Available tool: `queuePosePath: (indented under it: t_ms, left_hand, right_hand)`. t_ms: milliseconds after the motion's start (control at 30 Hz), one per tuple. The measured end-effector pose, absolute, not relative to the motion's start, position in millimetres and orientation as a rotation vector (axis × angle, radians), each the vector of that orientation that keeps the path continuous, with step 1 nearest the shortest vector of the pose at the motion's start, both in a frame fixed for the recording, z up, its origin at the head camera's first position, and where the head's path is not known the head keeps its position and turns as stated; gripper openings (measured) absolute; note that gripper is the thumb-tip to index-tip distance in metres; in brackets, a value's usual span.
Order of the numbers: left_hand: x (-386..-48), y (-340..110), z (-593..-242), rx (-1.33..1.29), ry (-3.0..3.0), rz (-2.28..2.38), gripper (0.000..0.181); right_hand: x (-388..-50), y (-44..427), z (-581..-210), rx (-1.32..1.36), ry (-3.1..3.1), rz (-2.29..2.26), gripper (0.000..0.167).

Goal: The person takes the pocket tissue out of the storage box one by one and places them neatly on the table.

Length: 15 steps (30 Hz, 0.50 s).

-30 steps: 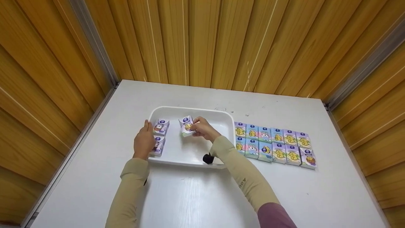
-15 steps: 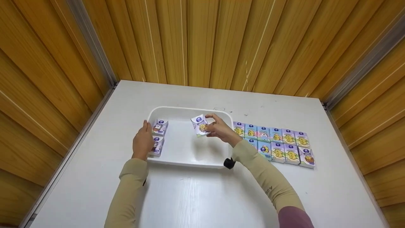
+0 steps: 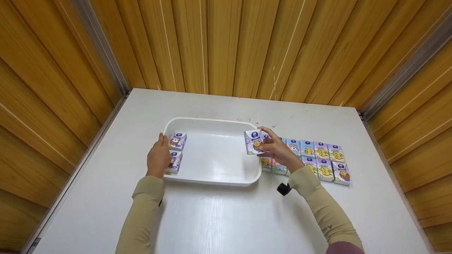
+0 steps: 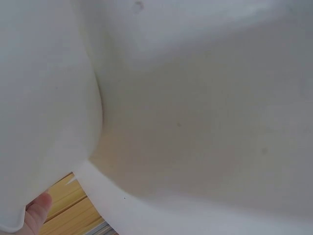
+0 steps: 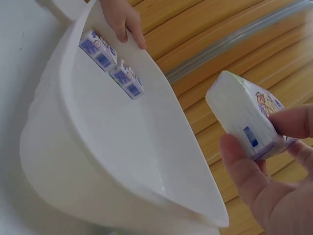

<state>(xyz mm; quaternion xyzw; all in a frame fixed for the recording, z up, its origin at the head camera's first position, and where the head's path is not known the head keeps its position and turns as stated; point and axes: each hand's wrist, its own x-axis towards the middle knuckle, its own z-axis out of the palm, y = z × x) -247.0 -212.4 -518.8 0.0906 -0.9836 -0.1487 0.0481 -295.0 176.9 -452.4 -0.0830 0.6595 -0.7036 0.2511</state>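
Observation:
In the head view my right hand (image 3: 282,153) pinches a purple-and-white pocket tissue pack (image 3: 253,141) with a yellow cartoon figure, held up over the right rim of the white tray. The right wrist view shows thumb and fingers around this tissue pack (image 5: 247,115), its white side facing the camera. My left hand (image 3: 158,157) grips the left rim of the white tray (image 3: 212,182); a fingertip (image 4: 39,210) shows by the rim in the left wrist view. Beside that hand, two purple tissue packs (image 3: 177,141) lie inside the tray, the nearer one partly hidden by it.
Right of the tray, two rows of tissue packs (image 3: 322,151) in purple and blue lie side by side on the white table (image 3: 212,218); my right hand covers some. Wood-patterned walls (image 3: 226,49) enclose the table's back and sides. A black camera piece (image 3: 283,189) hangs under the right wrist.
My right hand has carried the tissue pack rightward, from over the middle of the tray to above its right rim. The left hand stays on the left rim.

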Motion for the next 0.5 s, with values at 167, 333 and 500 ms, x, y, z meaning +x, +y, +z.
queuePosePath:
  t_ms: [167,333,500]
  left_hand:
    - [-247.2,-212.5,-519.6,0.265,-2.983,-0.455,0.063]
    - [-247.6,-213.2,-520.2,0.257,-2.990,-0.431,0.061]
    - [-247.7,-213.6,-519.8,0.253,-3.000,-0.417,0.060]
  right_hand:
    - [-291.6,208.4,-458.7,-0.187,1.754,-2.000,0.057]
    - [-289.5,240.6,-463.5,-0.112,1.768,-2.085,0.050]
    - [-288.6,276.2,-469.0,0.015,1.824,-2.163,0.049]
